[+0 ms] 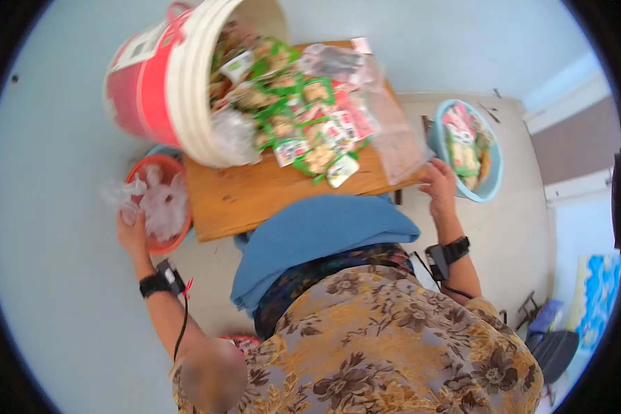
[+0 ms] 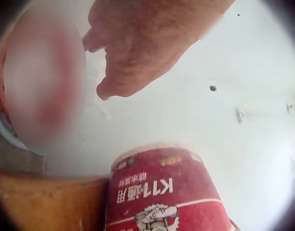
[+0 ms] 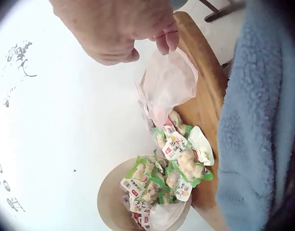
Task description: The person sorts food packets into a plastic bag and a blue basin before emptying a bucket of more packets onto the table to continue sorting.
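At the orange-red basin [image 1: 160, 164] on the left, my left hand [image 1: 132, 233] grips a crumpled clear plastic bag [image 1: 125, 200]. More clear bags [image 1: 164, 207] lie in that basin. In the left wrist view, the left hand [image 2: 142, 48] has bent fingers against faint clear plastic. My right hand [image 1: 440, 186] is at the table's right corner, pinching the edge of a flat clear bag [image 1: 397, 141]. The right wrist view shows the right hand's fingertips [image 3: 167, 47] at that bag's edge. Green-and-white snack packets [image 1: 317, 134] are heaped between the hands.
A large white-and-red bucket [image 1: 148, 86] lies on its side on the wooden table [image 1: 255, 200], spilling packets. A light blue basin [image 1: 491, 181] with larger packages stands on the right. Blue fleece cloth [image 1: 324, 224] covers the lap at the table's front edge.
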`<state>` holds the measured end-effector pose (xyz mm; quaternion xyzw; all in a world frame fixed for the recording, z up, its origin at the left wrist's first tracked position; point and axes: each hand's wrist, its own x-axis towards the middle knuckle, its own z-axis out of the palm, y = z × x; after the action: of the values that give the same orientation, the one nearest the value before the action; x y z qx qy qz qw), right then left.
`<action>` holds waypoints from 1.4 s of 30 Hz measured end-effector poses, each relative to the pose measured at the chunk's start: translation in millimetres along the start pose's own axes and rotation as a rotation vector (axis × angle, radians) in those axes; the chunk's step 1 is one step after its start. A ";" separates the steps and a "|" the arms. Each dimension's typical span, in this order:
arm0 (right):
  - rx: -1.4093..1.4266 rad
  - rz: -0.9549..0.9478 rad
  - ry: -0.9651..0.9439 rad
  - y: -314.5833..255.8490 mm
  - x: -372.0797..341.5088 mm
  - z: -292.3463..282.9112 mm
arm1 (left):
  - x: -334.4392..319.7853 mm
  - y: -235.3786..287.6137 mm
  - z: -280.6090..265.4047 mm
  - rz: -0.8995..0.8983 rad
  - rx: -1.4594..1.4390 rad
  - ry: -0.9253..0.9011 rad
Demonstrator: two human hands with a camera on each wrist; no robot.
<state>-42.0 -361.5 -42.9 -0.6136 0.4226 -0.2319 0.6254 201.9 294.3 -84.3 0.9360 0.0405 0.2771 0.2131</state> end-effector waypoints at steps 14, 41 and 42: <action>0.477 0.397 -0.170 11.4 14.9 17.2 | -139.6 192.4 -16.5 -0.164 -0.522 -0.303; 0.582 -0.313 -0.539 -108.9 -36.9 -3.1 | -160.0 336.7 -47.2 0.155 -0.605 -0.561; 0.660 -0.253 -0.701 -117.2 -45.2 -4.9 | -161.7 332.6 -45.0 0.096 -0.696 -0.605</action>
<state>-43.4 -344.1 81.7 -0.4704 0.0133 -0.2072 0.8577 27.3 -21.4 8.8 0.8485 -0.1623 -0.0018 0.5037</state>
